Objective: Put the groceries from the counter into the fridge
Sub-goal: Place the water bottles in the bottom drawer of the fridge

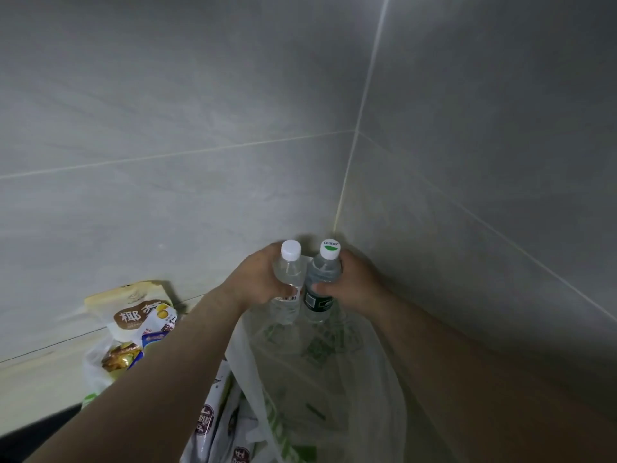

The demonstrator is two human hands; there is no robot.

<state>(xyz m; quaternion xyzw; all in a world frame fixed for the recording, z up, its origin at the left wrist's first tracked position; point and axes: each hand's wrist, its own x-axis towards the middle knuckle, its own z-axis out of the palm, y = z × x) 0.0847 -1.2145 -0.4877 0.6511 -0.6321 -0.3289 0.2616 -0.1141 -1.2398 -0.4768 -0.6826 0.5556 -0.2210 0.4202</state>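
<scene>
the fridge is out of view. the lower ends of both bottles are blurred behind the translucent plastic bag, so i cannot tell whether they stand on the counter or are lifted. the bag's near part and the dark-printed pouches beside it are cut off by the bottom edge; their print is too soft to read. the fingers of both hands are hidden behind the bottles, only the thumbs showing.

the left hand is wrapped round a clear bottle with a white cap. the right hand is wrapped round a bottle with a green-and-white cap and a dark label. the two bottles are upright and side by side, touching or nearly so, at the far mouth of the bag.

they sit close in the corner where two grey tiled walls meet, the right wall just beside the right hand. to the left, a cream snack pouch and gold-wrapped packets lie in another bag on the pale counter, near the left forearm. the counter's dark front edge runs across the near left.
</scene>
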